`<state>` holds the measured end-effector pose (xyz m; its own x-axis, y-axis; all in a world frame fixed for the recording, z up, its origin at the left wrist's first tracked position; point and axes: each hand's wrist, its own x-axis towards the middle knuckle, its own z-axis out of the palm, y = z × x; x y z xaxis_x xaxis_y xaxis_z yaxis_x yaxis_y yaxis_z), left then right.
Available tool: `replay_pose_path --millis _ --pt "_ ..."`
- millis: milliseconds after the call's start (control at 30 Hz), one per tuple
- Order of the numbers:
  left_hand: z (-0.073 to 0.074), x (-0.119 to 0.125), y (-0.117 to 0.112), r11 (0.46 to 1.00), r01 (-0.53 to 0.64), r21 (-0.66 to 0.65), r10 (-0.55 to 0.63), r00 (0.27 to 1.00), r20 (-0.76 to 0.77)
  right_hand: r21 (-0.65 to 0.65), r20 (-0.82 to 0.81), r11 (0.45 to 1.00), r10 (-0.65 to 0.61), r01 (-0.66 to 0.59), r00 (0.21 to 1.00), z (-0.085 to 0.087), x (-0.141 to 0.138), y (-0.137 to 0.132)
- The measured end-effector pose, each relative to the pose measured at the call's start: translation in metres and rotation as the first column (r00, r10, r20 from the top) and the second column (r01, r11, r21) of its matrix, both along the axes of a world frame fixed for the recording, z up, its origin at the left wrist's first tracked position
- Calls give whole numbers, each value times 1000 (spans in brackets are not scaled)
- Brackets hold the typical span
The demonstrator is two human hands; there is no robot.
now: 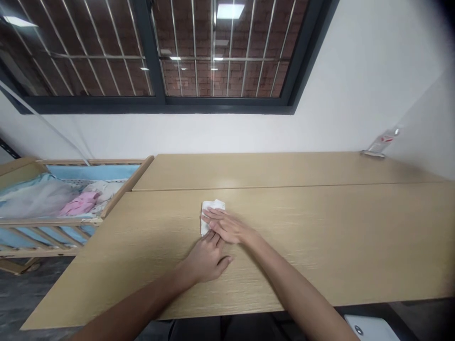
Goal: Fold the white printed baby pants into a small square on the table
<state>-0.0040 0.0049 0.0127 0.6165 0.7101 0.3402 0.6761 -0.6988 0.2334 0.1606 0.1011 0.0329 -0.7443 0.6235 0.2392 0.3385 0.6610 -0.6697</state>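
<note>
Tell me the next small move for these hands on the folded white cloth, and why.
Probably slide the right hand outward along the folded white cloth to flatten it: both palms lie flat, with the left hand at its near edge.

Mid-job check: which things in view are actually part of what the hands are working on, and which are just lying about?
In hand:
small white folded cloth on the light wooden table
right hand, flat on the cloth
left hand, fingertips at the cloth's near edge

Lying about:
wooden baby crib with pink garment
clear plastic holder
white device
</note>
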Motion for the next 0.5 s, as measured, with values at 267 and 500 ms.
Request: replay_pose_path --millis 267,500 --pt "-9 -2 6 1000 -10 -17 12 994 106 100 77 986 -143 136 987 -21 14 45" --pt "6 -21 35 963 -267 -37 267 929 255 193 -80 911 -355 364 931 -25 16 35"
